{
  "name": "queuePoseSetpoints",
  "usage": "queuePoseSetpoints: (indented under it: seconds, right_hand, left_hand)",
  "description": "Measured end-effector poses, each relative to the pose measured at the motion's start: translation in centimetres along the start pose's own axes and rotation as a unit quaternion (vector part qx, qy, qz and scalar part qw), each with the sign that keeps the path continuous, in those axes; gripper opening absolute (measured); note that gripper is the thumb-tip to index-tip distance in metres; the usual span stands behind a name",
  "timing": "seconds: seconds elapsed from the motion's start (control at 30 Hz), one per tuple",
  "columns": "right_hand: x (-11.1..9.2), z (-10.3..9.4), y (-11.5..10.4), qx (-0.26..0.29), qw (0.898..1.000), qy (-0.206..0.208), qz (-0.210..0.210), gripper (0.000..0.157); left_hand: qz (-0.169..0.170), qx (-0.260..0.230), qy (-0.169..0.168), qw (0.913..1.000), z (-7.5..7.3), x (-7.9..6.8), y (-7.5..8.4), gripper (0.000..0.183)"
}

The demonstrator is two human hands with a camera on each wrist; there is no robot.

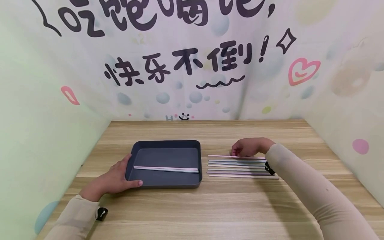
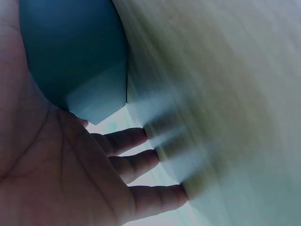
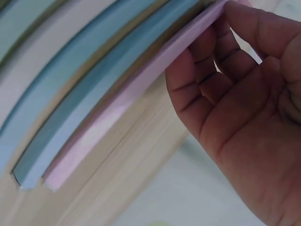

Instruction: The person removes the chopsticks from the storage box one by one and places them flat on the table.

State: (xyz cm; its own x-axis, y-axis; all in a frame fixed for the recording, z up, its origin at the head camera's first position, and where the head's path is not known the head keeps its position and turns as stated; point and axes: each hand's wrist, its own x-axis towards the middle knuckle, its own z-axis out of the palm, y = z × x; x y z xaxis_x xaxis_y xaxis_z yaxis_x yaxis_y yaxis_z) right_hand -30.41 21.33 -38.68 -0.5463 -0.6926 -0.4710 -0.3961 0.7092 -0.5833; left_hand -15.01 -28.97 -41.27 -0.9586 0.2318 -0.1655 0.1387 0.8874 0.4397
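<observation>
A dark grey rectangular tray (image 1: 168,183) lies on the wooden table, with a few pale chopsticks (image 1: 166,169) across its inside. My left hand (image 1: 115,176) rests at the tray's left end, thumb along the near edge and fingers spread down the side. In the left wrist view, the straight fingers (image 2: 160,197) reach past the tray's outer wall (image 2: 75,61). To the right of the tray, several pastel chopsticks (image 1: 237,169) lie side by side. My right hand (image 1: 249,147) pinches the farthest one, a pink chopstick (image 3: 127,101), between thumb and fingertips.
The wooden table (image 1: 186,213) runs back to a printed cloth wall (image 1: 144,96) with dark lettering. Pale side walls stand at left and right. A blue chopstick (image 3: 99,103) lies close beside the pink one.
</observation>
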Motion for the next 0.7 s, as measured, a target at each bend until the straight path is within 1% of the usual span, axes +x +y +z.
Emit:
queuePoseSetpoints:
  seconds: [0.1, 0.3, 0.47, 0.7]
  right_hand:
    - [0.12, 0.03, 0.01, -0.020, 1.000, 0.012, -0.012, 0.022]
    - [0.11, 0.25, 0.18, -0.043, 0.998, 0.033, -0.013, 0.026]
    - [0.02, 0.38, 0.42, -0.046, 0.998, 0.041, -0.011, 0.024]
    - [0.03, 0.42, 0.54, -0.039, 0.998, 0.036, -0.015, 0.022]
  left_hand:
    - [-0.001, -0.001, 0.001, 1.0000, 0.03, -0.01, 0.00, 0.122]
    - [0.000, -0.001, 0.002, 1.0000, 0.07, -0.05, 0.03, 0.122]
    - [0.000, 0.001, 0.002, 1.0000, 0.03, -0.05, 0.03, 0.122]
    - [0.002, -0.002, 0.004, 1.0000, 0.21, 0.00, -0.01, 0.121]
